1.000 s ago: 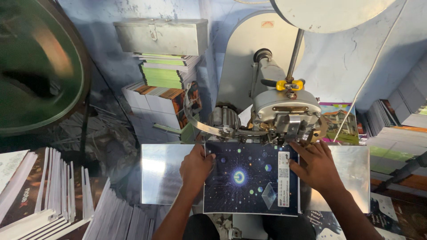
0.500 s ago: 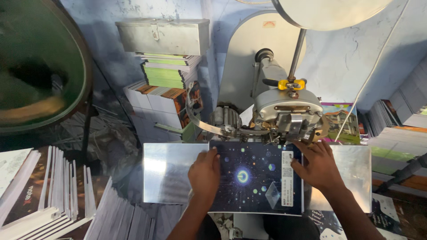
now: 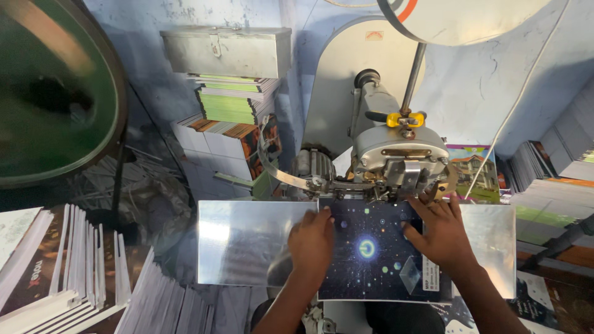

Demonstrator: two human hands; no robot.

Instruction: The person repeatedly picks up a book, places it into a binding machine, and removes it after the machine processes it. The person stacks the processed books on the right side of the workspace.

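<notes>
I press a dark booklet (image 3: 371, 253) flat under both my palms. Its cover shows a starry night sky with a glowing ring at the centre and a white label strip near its right edge. Its far edge sits under the machine head (image 3: 399, 154).

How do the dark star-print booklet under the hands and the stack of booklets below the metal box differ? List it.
The star-print booklet lies single and flat on the shiny metal plate; the stack of booklets is piled many high. The star-print booklet is dark blue; the stack shows green and white edges. Both hands, left hand and right hand, press the star-print booklet; nothing touches the stack. Both are printed paper goods.
</notes>
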